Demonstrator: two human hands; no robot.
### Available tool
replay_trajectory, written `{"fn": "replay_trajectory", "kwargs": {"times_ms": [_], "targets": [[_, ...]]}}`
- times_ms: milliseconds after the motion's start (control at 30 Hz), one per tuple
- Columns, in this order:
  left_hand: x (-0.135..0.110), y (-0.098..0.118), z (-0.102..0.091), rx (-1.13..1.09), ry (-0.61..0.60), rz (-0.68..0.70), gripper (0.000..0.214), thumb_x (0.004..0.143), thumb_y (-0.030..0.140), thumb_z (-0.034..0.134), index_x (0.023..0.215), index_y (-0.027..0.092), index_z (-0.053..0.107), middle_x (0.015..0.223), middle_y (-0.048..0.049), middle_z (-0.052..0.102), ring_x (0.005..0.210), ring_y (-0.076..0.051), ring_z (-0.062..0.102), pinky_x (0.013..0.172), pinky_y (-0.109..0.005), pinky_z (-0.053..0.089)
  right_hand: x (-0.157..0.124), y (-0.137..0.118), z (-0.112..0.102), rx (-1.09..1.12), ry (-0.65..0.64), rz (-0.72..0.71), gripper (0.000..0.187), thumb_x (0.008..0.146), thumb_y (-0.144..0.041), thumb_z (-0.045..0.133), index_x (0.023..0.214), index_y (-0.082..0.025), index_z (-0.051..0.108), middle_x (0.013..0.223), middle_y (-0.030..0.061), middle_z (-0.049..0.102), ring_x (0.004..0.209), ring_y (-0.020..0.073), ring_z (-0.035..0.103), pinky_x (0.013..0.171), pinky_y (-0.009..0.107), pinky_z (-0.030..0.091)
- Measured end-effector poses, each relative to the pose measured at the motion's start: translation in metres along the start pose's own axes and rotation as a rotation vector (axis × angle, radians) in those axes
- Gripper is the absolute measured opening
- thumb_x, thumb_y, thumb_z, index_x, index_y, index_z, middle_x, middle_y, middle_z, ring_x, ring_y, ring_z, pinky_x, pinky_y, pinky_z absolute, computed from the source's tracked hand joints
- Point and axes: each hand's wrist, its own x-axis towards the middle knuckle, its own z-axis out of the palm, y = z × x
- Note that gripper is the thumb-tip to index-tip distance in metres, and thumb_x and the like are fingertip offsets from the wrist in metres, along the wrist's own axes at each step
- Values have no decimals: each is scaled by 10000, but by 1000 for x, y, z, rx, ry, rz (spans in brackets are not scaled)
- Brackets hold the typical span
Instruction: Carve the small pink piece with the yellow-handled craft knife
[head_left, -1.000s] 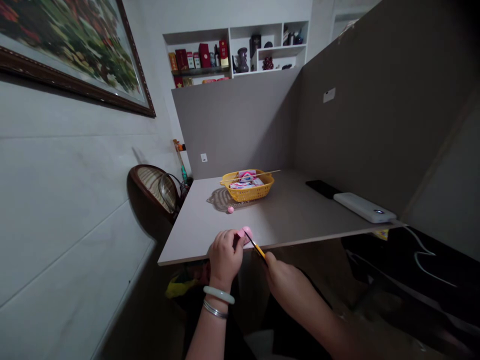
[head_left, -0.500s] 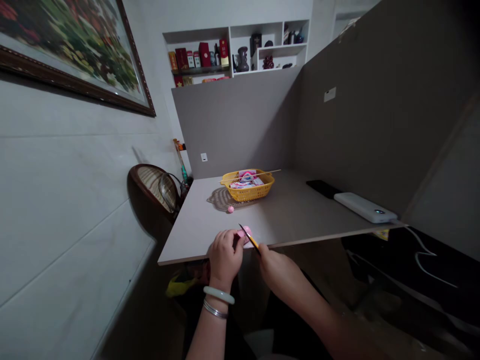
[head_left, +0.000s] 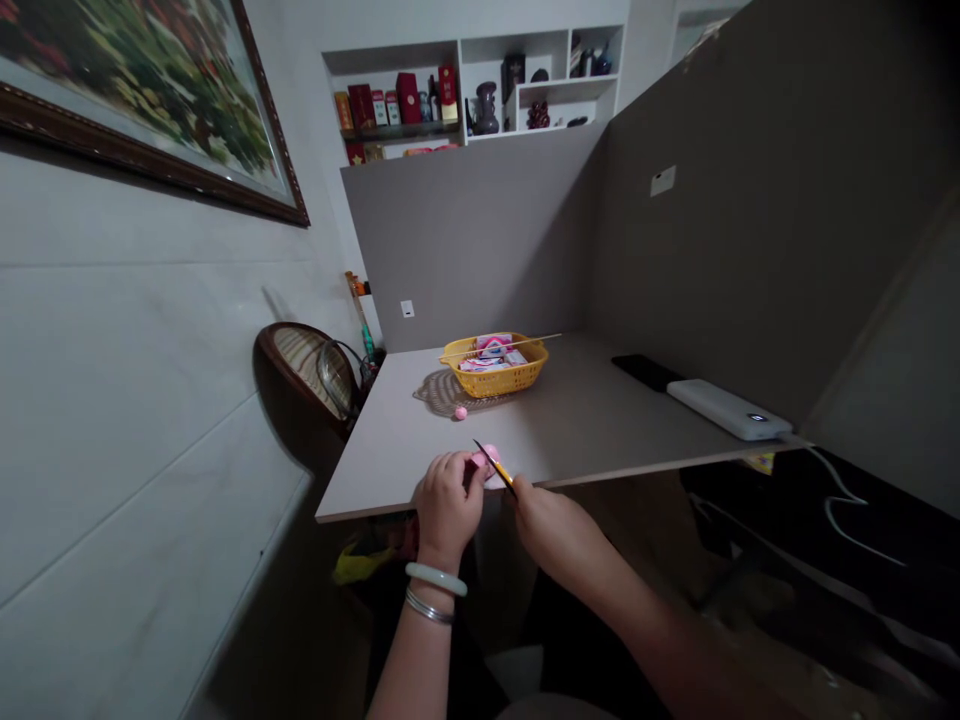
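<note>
My right hand [head_left: 544,515] is closed around a slim knife-like tool [head_left: 500,472] with a dark pointed end and a yellow part near my fingers. The dark end crosses over a soft-looking pink lump, perhaps modelling clay [head_left: 491,453], at the table's front edge. My left hand [head_left: 451,505], with a pale bangle and silver bracelets at the wrist, pinches the lump from its left side. Fingers partly hide the lump, and its exact shape is unclear. Farther back on the tabletop lies a small pink ball [head_left: 460,413], apart from both hands.
Behind the ball stands a yellow plastic basket [head_left: 502,380] with printed packets in it and a thin stick [head_left: 540,340] across its rim. To the right lie a black phone-like slab [head_left: 641,372] and a white power bank [head_left: 727,408] with a cable. Grey panels border the table.
The whole view has shifted slightly. Both hands keep their grips, and the dark end of the tool still lies across the pink lump.
</note>
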Motion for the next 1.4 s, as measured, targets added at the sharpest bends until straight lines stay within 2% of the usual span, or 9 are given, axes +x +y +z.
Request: {"fn": "replay_trajectory", "kwargs": {"times_ms": [200,400,633,833,1033,1233,1400], "targets": [[0,0,0,-8,3,0,145,900,362,524,877,227,574,870,-15,637,853,-175,566,725,-278,413,-23,12,8,77,-11,19,185,955,-162,323,886,-181,493,781,67,694,705,182,680,509,261,232],[0,0,0,15,12,6,139,900,349,521,871,224,574,863,-16,639,837,-178,570,710,-282,411,1,2,1,16,-10,6,168,962,-207,338,947,-175,502,819,84,700,722,189,679,505,253,239],[-1,2,-2,-9,9,2,131,905,334,514,855,227,572,857,-18,636,844,-178,568,717,-283,406,-17,10,5,74,-20,7,210,955,-160,312,958,-173,521,795,81,693,708,177,674,534,249,289],[-1,1,-2,7,11,-18,130,900,328,520,853,218,572,856,-23,633,842,-183,566,708,-282,400,7,0,0,24,-45,26,193,972,-237,327,964,-177,511,835,92,693,751,184,673,540,244,285],[-1,0,-1,-23,3,-18,147,904,354,515,877,227,581,868,-16,635,866,-178,567,742,-281,406,-17,13,5,102,-29,3,211,962,-191,307,926,-184,515,824,81,691,750,179,669,563,246,295],[0,0,0,1,12,-11,158,903,361,516,865,220,576,858,-17,633,840,-179,559,722,-287,403,7,2,-1,62,-42,29,198,967,-248,329,970,-186,518,852,85,697,759,183,670,548,244,269],[0,2,-2,-20,10,-2,142,901,348,522,872,222,581,861,-12,632,845,-174,559,725,-283,408,-13,13,4,118,-32,-10,198,963,-223,322,950,-190,517,825,73,699,745,190,671,536,256,250]]}}
